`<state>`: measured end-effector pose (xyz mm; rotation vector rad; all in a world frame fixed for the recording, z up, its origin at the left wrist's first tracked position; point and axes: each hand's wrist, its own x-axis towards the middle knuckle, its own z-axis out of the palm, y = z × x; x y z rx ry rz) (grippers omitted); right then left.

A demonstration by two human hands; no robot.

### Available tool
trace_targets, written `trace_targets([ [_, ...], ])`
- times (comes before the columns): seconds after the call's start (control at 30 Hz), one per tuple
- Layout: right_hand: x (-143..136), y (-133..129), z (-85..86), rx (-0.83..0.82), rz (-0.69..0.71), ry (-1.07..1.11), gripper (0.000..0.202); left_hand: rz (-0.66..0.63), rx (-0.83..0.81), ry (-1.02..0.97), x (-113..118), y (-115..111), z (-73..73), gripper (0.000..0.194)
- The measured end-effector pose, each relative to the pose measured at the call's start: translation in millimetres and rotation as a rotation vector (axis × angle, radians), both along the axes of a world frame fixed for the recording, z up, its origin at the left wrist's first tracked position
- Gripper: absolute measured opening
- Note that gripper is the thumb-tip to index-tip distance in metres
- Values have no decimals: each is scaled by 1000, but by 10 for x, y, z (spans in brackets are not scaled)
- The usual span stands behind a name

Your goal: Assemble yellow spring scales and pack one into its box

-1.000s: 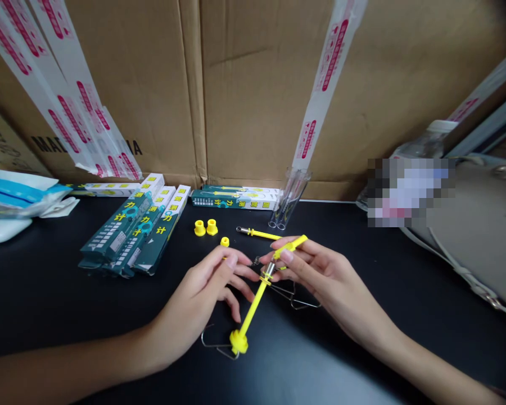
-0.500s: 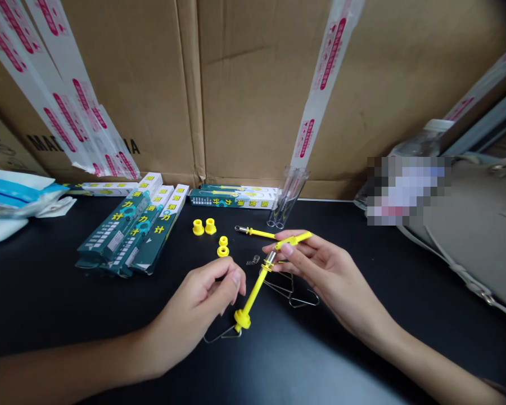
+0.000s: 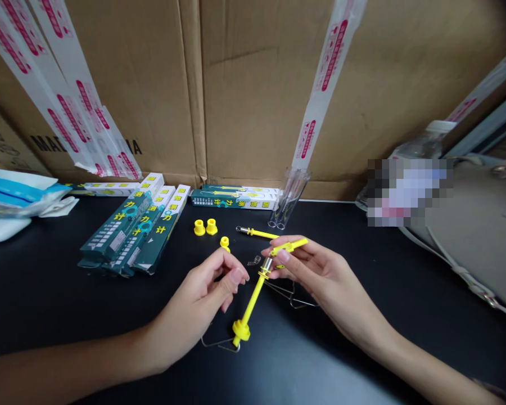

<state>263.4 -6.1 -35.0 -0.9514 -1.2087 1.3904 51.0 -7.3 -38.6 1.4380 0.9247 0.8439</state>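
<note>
My right hand [image 3: 316, 270] pinches a small yellow plastic piece [image 3: 289, 246] at the top of a spring scale's inner assembly. Below it hang a short metal spring [image 3: 267, 264] and a yellow rod [image 3: 253, 301], slanting down-left to a yellow cap [image 3: 241, 330] and a bent wire hook [image 3: 221, 343]. Just left of the rod, apart from it, is my left hand [image 3: 211, 284], its fingers curled and thumb against the index finger; whatever they may hold is hidden. Behind my right hand lies a second yellow rod [image 3: 259, 233] with a spring end, partly covered, and wire hooks [image 3: 297, 301].
Yellow caps [image 3: 205, 227], a yellow ring [image 3: 224, 242] and small loose springs [image 3: 254, 261] lie on the black table. Clear tubes [image 3: 289, 199] stand beside flat boxes [image 3: 236, 198]. More boxes [image 3: 139, 230] lie left; a bottle [image 3: 419, 149] and a grey bag [image 3: 476, 225] are right.
The held assembly has shifted slightly down and left with my right hand. My left hand has risen slightly and now covers part of the yellow rings behind it.
</note>
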Motion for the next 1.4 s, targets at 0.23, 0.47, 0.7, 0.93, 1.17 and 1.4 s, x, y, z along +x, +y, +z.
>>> trace_targets([
  [0.23,-11,-16,-3,-2,-24,-27,17,-2,39,32,-15,-27,6,55],
  [0.47,-33,3,-20,2,-48,-35,19,95,179,-160,20,-47,34,8],
  [0.7,-158,-43,-9,12,-39,11,17,158,201,-23,-15,-30,84,30],
  [0.93,-211,-136,-46,199,-66,-62,8,60,122,-14,3,-61,120,21],
  [1.17,-228,-172,-76,299,-99,-145,9,110,171,13,-18,-53,85,31],
  [1.4,-196,-172,-104,380,-109,-257,9,46,127,14,20,-43,45,24],
])
